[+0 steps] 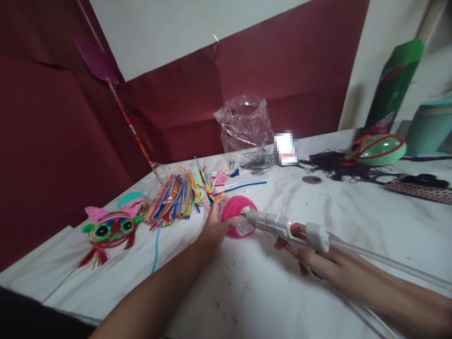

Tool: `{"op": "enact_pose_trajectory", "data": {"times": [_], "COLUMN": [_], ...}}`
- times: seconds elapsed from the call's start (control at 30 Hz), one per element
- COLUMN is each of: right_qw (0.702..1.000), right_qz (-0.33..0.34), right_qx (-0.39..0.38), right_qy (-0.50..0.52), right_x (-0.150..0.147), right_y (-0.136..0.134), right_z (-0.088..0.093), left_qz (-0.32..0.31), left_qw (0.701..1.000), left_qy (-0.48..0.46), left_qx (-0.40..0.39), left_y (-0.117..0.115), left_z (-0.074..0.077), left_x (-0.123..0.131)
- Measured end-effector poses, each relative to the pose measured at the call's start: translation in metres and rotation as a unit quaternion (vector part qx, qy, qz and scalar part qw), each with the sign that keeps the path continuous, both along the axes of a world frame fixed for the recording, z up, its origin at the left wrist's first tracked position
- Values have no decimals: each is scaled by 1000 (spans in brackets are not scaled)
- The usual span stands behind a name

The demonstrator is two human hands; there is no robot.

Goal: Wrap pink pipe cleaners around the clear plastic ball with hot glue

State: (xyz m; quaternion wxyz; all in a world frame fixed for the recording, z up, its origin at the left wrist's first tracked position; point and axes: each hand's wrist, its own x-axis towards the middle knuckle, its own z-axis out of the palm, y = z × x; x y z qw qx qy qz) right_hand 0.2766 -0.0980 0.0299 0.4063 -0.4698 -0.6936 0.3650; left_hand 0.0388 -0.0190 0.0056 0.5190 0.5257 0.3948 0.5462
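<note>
My left hand point(218, 221) is closed round the side of a clear plastic cup-like piece point(243, 228) wound with bright pink pipe cleaner point(240, 206). In my right hand point(310, 256) is a white hot glue gun point(270, 223), a small orange light glowing on its body. A long translucent glue stick point(391, 262) sticks out of its back. The gun's nozzle points at the pink-wound piece, close to its edge; whether it touches I cannot tell. My right fingers are partly hidden beneath the gun.
Bundles of coloured pipe cleaners point(173, 200) lie beyond my left hand. A decorated animal-face craft point(112, 230) sits at left. Behind stands a clear plastic bag point(245, 125). At right are a green craft piece point(381, 149), dark yarn point(330, 162) and a teal bucket point(429, 127).
</note>
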Motion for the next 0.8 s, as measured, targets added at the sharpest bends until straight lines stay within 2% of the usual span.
{"op": "enact_pose_trajectory", "data": {"times": [0.2,0.4,0.6,0.8], "right_qw": [999,1000,999,1000], "right_qz": [-25,-11,-34,-3], "right_qx": [25,18,15,27], "right_qy": [21,-15,-1,-14], "right_x": [-2,-1,-1,2], "right_y": [2,1,0,2], "right_z": [-3,5,0,2], "left_qz": [8,12,16,13], "left_qw": [1000,1000,1000,1000], "left_qy": [1,6,8,12], "left_qx": [4,5,2,9], "left_y": [1,1,1,2], "left_z": [-1,0,-1,-2], "left_x": [0,0,0,-1]}}
